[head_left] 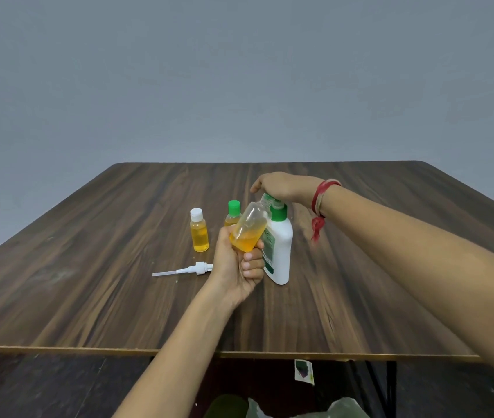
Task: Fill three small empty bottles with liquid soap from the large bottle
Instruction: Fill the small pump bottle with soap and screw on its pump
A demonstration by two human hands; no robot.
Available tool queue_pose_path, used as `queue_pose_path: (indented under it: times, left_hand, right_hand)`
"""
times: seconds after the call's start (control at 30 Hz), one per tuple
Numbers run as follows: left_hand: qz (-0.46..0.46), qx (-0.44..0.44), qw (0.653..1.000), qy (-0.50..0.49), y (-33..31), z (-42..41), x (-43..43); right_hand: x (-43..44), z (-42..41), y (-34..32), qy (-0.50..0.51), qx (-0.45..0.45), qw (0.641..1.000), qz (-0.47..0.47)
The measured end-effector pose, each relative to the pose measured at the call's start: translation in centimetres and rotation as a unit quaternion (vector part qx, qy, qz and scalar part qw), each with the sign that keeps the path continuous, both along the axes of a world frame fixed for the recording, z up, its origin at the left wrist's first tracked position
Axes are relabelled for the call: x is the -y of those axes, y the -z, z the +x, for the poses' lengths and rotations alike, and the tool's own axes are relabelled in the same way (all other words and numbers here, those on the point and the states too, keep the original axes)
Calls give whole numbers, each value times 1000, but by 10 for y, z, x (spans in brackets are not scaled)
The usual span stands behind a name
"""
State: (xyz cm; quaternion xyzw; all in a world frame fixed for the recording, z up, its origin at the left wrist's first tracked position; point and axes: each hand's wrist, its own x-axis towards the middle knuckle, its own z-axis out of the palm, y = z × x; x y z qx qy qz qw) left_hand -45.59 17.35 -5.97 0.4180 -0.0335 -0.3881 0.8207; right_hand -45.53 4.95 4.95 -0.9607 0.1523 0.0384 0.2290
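Observation:
My left hand (pixel 238 267) grips a small clear bottle (pixel 248 229), uncapped and tilted, partly full of orange soap. Its open neck sits under the green pump nozzle of the large white bottle (pixel 280 251), which stands upright on the table. My right hand (pixel 282 185) rests on top of that pump head, palm down. Two other small bottles stand to the left, both holding orange soap: one with a white cap (pixel 199 230), one with a green cap (pixel 233 213), partly hidden behind my left hand.
A loose white pump with a long tube (pixel 183 270) lies on the dark wooden table (pixel 88 282) left of my left hand. The table's front edge runs across the lower view; a bag and a small card show below it.

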Motion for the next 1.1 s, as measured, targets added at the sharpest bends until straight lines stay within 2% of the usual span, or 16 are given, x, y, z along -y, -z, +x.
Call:
queue_pose_path:
  times: [0.97,1.1]
  left_hand:
    - [3,-4,1000,7,7,1,0]
    - [-2,3,1000,6,4,1,1]
  right_hand:
    - [-1,-2,6,4,-13,1000,-15]
    - [-2,-2,-1,5,-4,1000,11]
